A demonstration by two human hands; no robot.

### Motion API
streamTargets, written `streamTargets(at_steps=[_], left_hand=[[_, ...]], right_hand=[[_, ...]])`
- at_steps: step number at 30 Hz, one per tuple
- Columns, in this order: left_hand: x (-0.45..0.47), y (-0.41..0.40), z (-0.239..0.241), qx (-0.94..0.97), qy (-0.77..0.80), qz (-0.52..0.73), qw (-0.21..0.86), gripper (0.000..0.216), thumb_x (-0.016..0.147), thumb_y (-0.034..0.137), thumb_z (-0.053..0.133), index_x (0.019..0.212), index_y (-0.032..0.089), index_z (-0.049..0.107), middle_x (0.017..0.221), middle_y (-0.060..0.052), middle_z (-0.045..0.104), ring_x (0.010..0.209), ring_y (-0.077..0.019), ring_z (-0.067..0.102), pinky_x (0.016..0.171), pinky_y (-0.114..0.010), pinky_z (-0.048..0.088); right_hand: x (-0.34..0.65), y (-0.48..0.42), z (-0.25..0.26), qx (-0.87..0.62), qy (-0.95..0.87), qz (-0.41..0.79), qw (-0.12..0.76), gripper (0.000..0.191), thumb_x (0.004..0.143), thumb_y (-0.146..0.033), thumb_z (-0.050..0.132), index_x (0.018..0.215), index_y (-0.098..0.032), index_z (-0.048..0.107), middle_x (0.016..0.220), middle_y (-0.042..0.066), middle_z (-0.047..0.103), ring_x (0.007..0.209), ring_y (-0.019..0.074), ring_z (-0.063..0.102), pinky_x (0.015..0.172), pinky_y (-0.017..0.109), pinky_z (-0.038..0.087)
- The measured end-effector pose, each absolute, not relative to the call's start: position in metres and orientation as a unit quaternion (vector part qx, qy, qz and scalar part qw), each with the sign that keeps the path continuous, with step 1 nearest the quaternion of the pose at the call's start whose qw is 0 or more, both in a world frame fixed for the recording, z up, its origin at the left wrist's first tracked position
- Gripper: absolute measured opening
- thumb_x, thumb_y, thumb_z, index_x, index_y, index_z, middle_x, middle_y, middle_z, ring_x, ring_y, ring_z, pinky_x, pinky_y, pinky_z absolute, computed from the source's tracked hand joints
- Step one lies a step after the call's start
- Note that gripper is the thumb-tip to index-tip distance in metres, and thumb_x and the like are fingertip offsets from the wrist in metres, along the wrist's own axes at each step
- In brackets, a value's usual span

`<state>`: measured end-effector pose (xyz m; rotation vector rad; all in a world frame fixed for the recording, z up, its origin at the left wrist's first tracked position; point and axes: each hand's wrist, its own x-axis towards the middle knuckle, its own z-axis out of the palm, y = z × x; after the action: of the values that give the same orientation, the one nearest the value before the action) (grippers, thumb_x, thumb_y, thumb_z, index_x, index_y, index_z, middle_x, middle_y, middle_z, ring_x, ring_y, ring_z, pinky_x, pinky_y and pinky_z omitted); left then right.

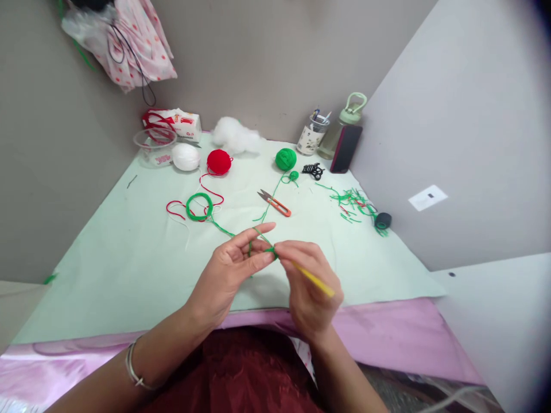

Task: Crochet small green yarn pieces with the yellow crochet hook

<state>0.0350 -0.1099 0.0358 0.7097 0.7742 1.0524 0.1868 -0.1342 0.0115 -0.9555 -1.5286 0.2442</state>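
Note:
My left hand pinches a small piece of green crochet work between thumb and fingers, with green yarn looped over the raised index finger. My right hand is closed around a yellow-handled crochet hook, its tip meeting the green work and hidden by the fingers. From the work a green strand runs up to a green yarn ball. Left of my hands lies a green ring, joined to a green cord that leads toward my left hand. Orange-handled thread snips rest just beyond my fingers.
A red yarn ball, a white yarn ball and white stuffing sit at the back. Green yarn scraps lie right. A pen cup, bottle and phone stand at back right.

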Motion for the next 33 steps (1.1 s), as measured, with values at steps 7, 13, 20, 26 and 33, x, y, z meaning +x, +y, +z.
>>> streamTargets(at_steps=[7,13,20,26,33], left_hand=[[0.028,-0.102,0.030,0.223,0.287,0.447,0.817,0.029,0.076,0.025,0.092,0.104,0.019,0.087,0.088,0.000,0.071,0.080,-0.0110,0.059,0.106,-0.038,0.050],[0.029,-0.107,0.033,0.325,0.312,0.442,0.775,0.038,0.080,0.026,0.089,0.118,0.030,0.084,0.091,0.001,0.071,0.092,-0.0152,0.061,0.094,-0.030,0.045],[0.026,-0.108,0.034,0.395,0.356,0.447,0.720,0.033,0.086,0.029,0.084,0.119,0.034,0.084,0.092,0.001,0.061,0.092,-0.0142,0.053,0.084,-0.025,0.042],[0.022,-0.109,0.033,0.482,0.385,0.463,0.637,0.034,0.089,0.023,0.079,0.120,0.036,0.083,0.092,0.001,0.061,0.093,-0.0157,0.056,0.090,-0.030,0.042],[0.019,-0.110,0.036,0.542,0.409,0.452,0.578,0.036,0.090,0.023,0.076,0.124,0.034,0.080,0.092,0.002,0.064,0.096,-0.0172,0.059,0.098,-0.033,0.042]], right_hand=[[0.196,-0.131,0.015,-0.434,-0.574,0.203,0.665,0.021,0.104,-0.017,0.062,0.105,-0.026,0.081,0.090,0.003,0.077,0.074,0.0153,0.070,0.069,0.031,0.060],[0.193,-0.127,0.016,-0.405,-0.534,0.348,0.656,0.015,0.101,-0.030,0.068,0.099,-0.025,0.082,0.092,0.005,0.079,0.075,0.0164,0.068,0.069,0.032,0.059],[0.197,-0.126,0.017,-0.365,-0.482,0.428,0.672,0.019,0.106,-0.032,0.062,0.099,-0.026,0.079,0.092,0.001,0.082,0.073,0.0114,0.070,0.071,0.026,0.059],[0.196,-0.138,0.025,-0.416,-0.589,0.284,0.632,0.023,0.109,-0.021,0.056,0.109,-0.028,0.078,0.097,0.000,0.081,0.079,0.0117,0.073,0.076,0.027,0.061],[0.194,-0.145,0.026,-0.407,-0.608,0.242,0.637,0.026,0.108,-0.017,0.053,0.114,-0.028,0.076,0.100,0.000,0.080,0.080,0.0127,0.074,0.077,0.029,0.062]])
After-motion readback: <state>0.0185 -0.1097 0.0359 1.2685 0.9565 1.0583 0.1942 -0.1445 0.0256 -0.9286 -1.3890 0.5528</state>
